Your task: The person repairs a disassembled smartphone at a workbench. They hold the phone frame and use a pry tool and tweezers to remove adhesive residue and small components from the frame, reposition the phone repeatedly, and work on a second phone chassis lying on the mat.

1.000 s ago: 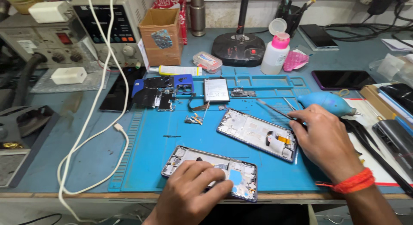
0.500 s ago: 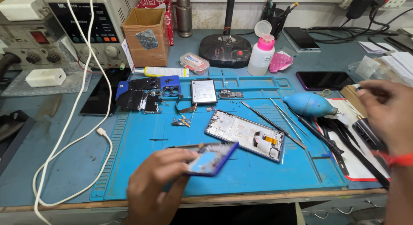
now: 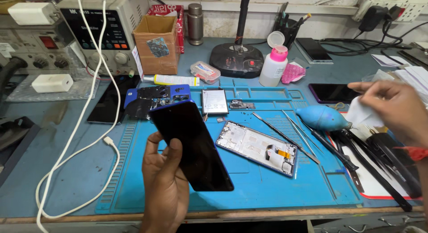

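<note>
a: black glass, that's the phone screen in the left hand. fingers curled round its lower left edge, thumb laid on the dark face. it is lifted clear of the blue work mat and tilted, top corner up near the blue back cover.

b: and the right hand?

a: over at the right side of the bench, fingers pinched on a white cloth. it hangs above the black tweezers and tools that lie on a white, red-edged pad.

b: what sits on the mat itself?

a: an open phone frame lying flat near the middle, just right of the lifted screen. a small battery higher up, beside the back cover. thin metal picks slant between the frame and a blue rubber air blower.

b: further back?

a: a white bottle with a pink cap, a round black lamp base, a cardboard box and a bench power supply. a white cable runs down the left side, off the mat.
</note>
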{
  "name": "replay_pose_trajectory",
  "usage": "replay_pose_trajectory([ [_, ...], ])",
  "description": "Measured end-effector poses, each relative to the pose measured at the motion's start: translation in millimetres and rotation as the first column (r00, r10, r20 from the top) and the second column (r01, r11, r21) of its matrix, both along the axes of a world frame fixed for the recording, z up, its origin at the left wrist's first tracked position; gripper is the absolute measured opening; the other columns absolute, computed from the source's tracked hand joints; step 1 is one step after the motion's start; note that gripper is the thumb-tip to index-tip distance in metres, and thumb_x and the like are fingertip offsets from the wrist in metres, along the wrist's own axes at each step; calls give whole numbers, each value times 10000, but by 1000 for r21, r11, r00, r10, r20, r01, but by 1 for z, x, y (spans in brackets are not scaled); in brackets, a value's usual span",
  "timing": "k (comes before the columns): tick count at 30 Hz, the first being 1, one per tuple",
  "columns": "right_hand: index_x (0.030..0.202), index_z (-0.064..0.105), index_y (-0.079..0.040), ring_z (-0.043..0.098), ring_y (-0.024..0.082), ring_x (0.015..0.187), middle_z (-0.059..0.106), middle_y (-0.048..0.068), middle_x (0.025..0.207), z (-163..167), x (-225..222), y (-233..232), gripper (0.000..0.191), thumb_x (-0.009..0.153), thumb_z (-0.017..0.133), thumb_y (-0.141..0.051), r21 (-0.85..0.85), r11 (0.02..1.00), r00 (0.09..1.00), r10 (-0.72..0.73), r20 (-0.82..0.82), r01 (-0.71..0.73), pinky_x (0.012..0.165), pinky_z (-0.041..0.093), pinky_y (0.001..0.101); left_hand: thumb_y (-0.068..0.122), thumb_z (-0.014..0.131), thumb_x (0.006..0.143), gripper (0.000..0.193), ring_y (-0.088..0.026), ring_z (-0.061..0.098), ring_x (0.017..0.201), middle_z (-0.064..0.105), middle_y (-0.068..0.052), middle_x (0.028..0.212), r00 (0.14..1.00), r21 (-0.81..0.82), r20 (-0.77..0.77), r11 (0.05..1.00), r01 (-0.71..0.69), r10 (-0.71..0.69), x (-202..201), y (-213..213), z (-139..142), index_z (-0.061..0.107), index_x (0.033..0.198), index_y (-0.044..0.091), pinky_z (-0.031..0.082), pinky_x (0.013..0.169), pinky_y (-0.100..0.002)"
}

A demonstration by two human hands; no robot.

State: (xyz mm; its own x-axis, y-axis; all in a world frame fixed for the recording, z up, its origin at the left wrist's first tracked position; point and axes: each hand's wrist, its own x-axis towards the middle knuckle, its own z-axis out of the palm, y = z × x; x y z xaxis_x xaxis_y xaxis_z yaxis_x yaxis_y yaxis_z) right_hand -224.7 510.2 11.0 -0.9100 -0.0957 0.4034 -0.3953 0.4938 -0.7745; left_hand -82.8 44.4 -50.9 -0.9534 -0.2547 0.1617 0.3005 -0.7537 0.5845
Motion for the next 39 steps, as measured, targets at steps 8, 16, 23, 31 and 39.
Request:
replay_pose_trajectory([
  [8, 1115, 738, -13, 654, 121, 874, 739, 137, 1017, 60, -36, -60, 168, 989, 740, -125, 163, 987, 993, 6, -115, 13, 782, 520, 278, 140, 635, 951, 375, -217, 721, 1009, 704, -123, 1090, 992, 52, 116, 998, 36, -42, -2, 4, -2, 448, 1271, 85, 621, 849, -389],
  [16, 1048, 789, -52, 743, 275, 848, 767, 172, 973, 51, -132, -109, 267, 847, 879, -204, 469, 834, 910, -91, -405, 292, 791, 572, 398, 117, 670, 925, 421, -248, 717, 1002, 704, -168, 1079, 990, 64, 137, 998, 15, -23, -7, 5, -8, 450, 1279, 58, 619, 870, -425],
  [23, 1059, 819, -97, 735, 352, 796, 753, 226, 890, 55, -148, -132, 257, 829, 875, -196, 593, 763, 928, -25, -371, 257, 795, 570, 441, 86, 691, 891, 449, -227, 714, 1052, 694, -172, 1086, 988, 44, 152, 999, -31, 24, -5, 7, -8, 455, 1271, 56, 613, 937, -408],
  [31, 1103, 760, -17, 705, 143, 858, 759, 95, 982, 74, -88, -141, 214, 927, 818, -124, 171, 985, 978, 32, -205, 4, 748, 558, 292, 93, 686, 900, 458, -232, 708, 1053, 679, -187, 1085, 986, 37, 167, 999, -20, 14, -3, 9, -3, 443, 1285, 45, 609, 937, -420],
  [39, 1154, 697, -8, 701, 150, 864, 718, 82, 953, 53, 50, -187, 270, 891, 729, -59, -623, 736, 809, 521, 272, -265, 750, 596, 319, 100, 672, 919, 596, -195, 646, 1160, 673, -159, 1221, 995, 45, 95, 999, -12, 7, 2, 14, 8, 407, 1446, 19, 511, 1043, -337],
])
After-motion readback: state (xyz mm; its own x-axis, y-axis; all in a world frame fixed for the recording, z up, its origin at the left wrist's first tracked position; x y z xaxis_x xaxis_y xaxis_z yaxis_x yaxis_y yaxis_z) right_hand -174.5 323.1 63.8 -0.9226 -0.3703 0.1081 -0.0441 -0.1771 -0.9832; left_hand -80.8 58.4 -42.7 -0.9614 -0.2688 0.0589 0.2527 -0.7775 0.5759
